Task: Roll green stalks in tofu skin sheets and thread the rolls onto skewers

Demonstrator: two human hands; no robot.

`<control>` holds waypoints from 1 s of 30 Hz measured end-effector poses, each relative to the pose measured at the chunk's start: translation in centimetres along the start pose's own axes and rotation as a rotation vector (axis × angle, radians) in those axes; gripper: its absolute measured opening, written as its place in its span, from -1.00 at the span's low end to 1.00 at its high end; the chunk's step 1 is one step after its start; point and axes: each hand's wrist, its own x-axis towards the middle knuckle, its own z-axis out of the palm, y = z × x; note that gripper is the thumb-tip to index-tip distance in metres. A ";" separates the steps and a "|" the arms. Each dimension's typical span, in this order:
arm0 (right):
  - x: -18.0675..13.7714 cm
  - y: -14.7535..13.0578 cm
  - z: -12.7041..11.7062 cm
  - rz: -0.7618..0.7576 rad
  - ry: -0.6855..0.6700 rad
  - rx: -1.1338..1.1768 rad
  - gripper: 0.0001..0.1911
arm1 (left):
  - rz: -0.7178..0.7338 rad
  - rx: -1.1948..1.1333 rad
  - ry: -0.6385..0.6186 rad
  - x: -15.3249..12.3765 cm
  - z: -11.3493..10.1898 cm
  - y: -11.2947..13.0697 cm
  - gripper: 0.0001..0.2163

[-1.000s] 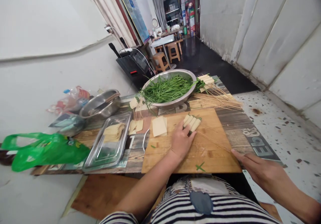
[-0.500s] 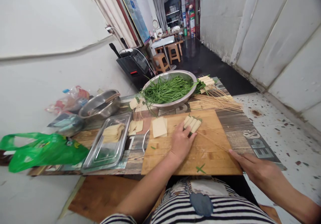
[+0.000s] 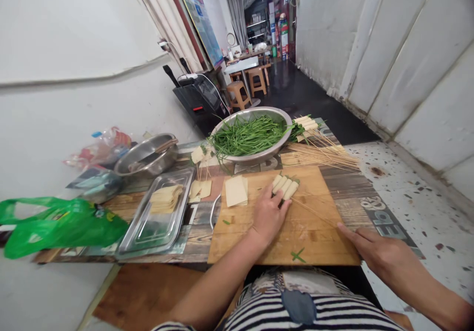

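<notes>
On the wooden cutting board (image 3: 255, 249), my left hand (image 3: 267, 217) presses its fingers on a row of several pale tofu-skin rolls (image 3: 286, 186) with green chives poking from their ends. A thin bamboo skewer (image 3: 314, 209) runs from the nearest roll toward the right. My right hand (image 3: 383, 252) pinches the skewer's far end by the board's right edge. How deep the tip sits in the rolls cannot be seen. A few flat tofu-skin sheets (image 3: 236, 191) lie left of my left hand. Bits of chive (image 3: 297, 255) rest near the board's front edge.
Behind the board stands a steel bowl (image 3: 255, 159) of chives (image 3: 252, 136). Loose skewers (image 3: 326, 154) and finished skewered rolls (image 3: 306, 122) lie right of it. Leftward are a metal tray (image 3: 148, 239) with stacked sheets (image 3: 166, 198), another bowl (image 3: 148, 170) and a green bag (image 3: 66, 225).
The view has shifted slightly. Both hands keep nearly the same hold on the rolls and the skewer, with no clear movement of either.
</notes>
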 end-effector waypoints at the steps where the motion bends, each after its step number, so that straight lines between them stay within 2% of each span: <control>1: 0.1 0.1 0.1 -0.015 -0.023 0.012 -0.43 | 0.000 0.000 -0.001 0.0 0.0 0.0 -0.78; 5: 0.3 0.4 0.8 -0.032 -0.063 0.055 -0.40 | -0.007 -0.016 -0.005 0.1 -0.1 0.1 -0.79; 12: 0.7 0.7 2.2 -0.068 -0.007 0.063 -0.36 | -0.003 -0.032 0.006 0.0 -0.1 0.1 -0.81; 23: 2.9 -0.4 1.4 -0.075 0.067 -0.108 -0.46 | 0.019 0.000 -0.028 0.4 -0.3 0.0 -0.81; 30: 3.7 -1.0 1.6 -0.090 0.055 -0.058 -0.47 | 0.019 0.037 -0.033 0.3 -0.4 0.0 -0.78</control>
